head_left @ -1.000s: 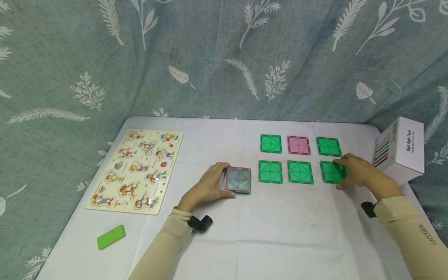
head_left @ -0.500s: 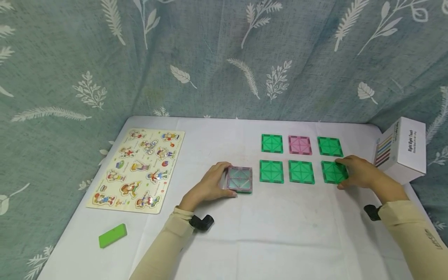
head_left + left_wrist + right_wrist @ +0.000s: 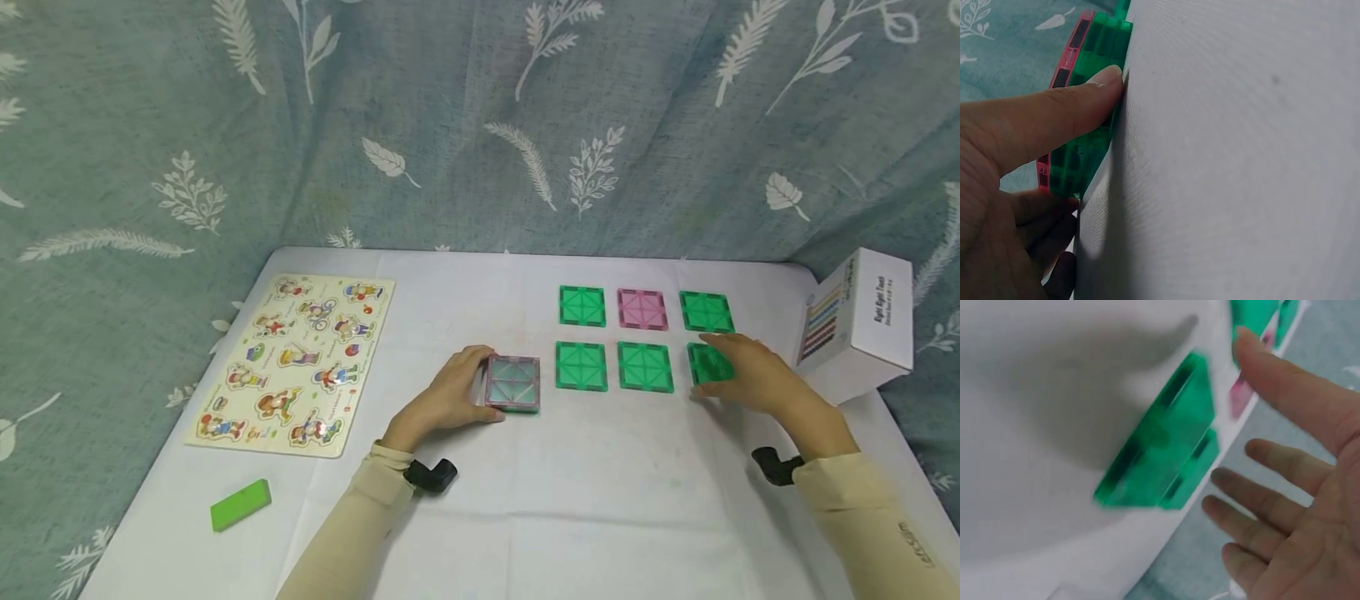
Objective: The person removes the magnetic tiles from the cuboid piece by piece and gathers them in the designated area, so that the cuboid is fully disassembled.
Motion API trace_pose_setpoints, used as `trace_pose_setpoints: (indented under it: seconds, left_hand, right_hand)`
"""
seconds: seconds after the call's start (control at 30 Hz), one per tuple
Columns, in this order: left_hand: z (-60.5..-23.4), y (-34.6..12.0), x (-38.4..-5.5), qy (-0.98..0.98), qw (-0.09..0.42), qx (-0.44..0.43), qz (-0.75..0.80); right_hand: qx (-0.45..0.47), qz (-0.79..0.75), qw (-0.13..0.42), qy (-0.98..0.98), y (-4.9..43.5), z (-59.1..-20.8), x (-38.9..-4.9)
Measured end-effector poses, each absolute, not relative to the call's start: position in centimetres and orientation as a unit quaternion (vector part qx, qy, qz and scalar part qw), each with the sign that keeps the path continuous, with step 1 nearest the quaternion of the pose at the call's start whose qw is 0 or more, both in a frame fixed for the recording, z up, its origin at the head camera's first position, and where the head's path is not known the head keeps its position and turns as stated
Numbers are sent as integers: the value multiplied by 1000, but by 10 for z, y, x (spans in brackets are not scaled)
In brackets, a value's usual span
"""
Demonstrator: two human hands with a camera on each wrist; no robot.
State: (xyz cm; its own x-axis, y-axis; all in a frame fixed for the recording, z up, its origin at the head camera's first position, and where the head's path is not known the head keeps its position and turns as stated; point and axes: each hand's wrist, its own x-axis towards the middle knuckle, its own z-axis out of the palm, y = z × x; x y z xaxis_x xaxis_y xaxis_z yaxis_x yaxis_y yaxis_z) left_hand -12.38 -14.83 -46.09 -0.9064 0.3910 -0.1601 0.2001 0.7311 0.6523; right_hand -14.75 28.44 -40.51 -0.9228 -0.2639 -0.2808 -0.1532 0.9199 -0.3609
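Observation:
My left hand [image 3: 438,400] grips a small stack of square magnetic tiles [image 3: 513,385], with a pink-framed tile on top and green ones below. In the left wrist view its thumb lies along the side of the stack, which sits on the cloth. The right hand [image 3: 768,379] is over the front-right green tile [image 3: 707,365], covering part of it. Its fingers are spread and hold nothing in the right wrist view, where that green tile [image 3: 1160,440] lies apart from them. The front row also has a middle green tile [image 3: 646,367] and a left green tile [image 3: 581,367].
Behind lie a green tile [image 3: 582,307], a pink tile [image 3: 642,310] and another green tile [image 3: 706,312]. A white box [image 3: 862,321] stands at the right edge. To the left are a picture puzzle board [image 3: 292,367] and a green block [image 3: 240,505]. A leaf-patterned curtain [image 3: 450,125] hangs behind.
My right hand has let go of the front-right green tile and shifted left over it. The tiles keep their places, and my left hand stays on the stack.

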Motion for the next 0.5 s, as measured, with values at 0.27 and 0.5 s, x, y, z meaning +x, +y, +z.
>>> trace_pose_setpoints:
  seconds: [0.27,0.5]
  left_hand:
    - [-461,-149,-123,921,153,161,321]
    - [-461,-149,-122,920,155,156,324]
  right_hand:
    - [-162,-273,102,943,225,-418,-125]
    - [-183,-353,38,917,174,-437,-117]
